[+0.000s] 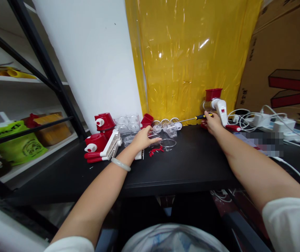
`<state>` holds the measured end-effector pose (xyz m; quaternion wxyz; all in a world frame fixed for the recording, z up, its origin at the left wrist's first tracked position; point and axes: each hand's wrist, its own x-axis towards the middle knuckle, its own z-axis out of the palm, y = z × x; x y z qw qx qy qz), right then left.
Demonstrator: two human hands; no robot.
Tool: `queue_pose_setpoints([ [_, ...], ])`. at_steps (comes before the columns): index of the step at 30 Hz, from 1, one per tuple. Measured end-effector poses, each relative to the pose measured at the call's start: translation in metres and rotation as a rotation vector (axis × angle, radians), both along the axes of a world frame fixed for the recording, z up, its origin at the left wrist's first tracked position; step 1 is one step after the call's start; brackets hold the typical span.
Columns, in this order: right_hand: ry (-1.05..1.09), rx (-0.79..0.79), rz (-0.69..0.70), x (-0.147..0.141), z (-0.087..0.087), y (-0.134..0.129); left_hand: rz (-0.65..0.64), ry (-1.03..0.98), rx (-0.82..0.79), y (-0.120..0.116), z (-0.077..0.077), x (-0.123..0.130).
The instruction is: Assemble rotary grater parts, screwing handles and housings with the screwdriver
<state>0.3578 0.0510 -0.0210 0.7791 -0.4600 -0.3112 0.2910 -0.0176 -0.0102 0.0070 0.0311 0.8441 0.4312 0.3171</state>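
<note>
At blk desk (181,171), yellow sheet (192,59) behind, R hand (213,123) grips screwdriver (200,117), L hand (143,138) half-open nr clear parts (171,130).

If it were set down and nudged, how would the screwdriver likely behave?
The screwdriver should stay stiff, given its straight metal shaft. It probably feels handle-heavy, the grip being thicker. It may roll, though the right hand hides part of the grip.

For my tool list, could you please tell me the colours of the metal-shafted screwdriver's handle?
The screwdriver handle is black and yellow, clearest in the head view.
</note>
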Motion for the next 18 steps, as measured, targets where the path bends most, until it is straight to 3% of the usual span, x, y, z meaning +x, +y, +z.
queue_pose_setpoints([
  [10, 0.375, 0.09, 0.188, -0.005, 0.015, -0.011, -0.001, 0.01, 0.004, 0.0, 0.0, 0.0],
  [14, 0.403, 0.124, 0.149, -0.008, 0.017, -0.009, -0.004, 0.009, -0.002, -0.001, 0.001, 0.0],
  [18, 0.303, 0.151, 0.08, -0.012, 0.015, -0.004, 0.001, 0.011, -0.003, -0.002, 0.001, 0.0],
])
